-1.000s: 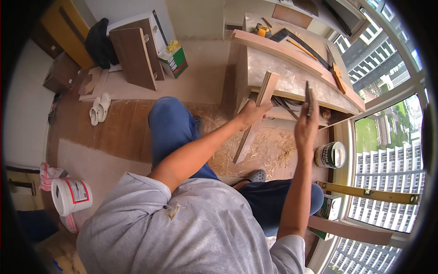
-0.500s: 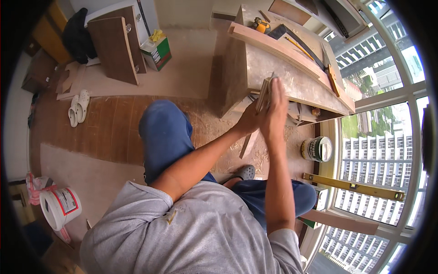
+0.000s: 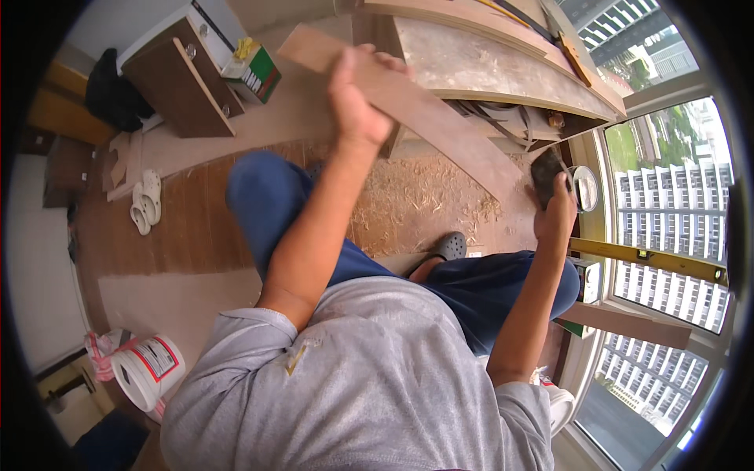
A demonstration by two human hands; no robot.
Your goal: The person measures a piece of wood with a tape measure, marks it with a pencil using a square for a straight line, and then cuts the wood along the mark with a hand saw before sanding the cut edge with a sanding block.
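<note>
My left hand (image 3: 360,102) is closed around a long, flat wooden board (image 3: 440,125). The board slants from the upper left down to the right, above the floor, and its upper end sticks out past my fingers. Off to the right, my right hand (image 3: 557,208) grips a dark rectangular block (image 3: 548,174); its exact kind is hard to make out. That block is apart from the board and partly overlaps a tub with a pale lid (image 3: 586,188). Curled wood shavings (image 3: 424,192) lie on the floor below the board.
A wooden workbench (image 3: 487,67) stands ahead, with a handsaw (image 3: 577,59) on top. A yellow spirit level (image 3: 644,255) is by the windows at right. Brown panels (image 3: 177,86), a green-and-white can (image 3: 251,72), pale clogs (image 3: 146,202) and a white bucket (image 3: 148,373) are at left.
My hands, together at the bench edge before, have come apart. The left has lifted the board up and leftward, its broad face now showing; the right has moved right and down with the dark block.
</note>
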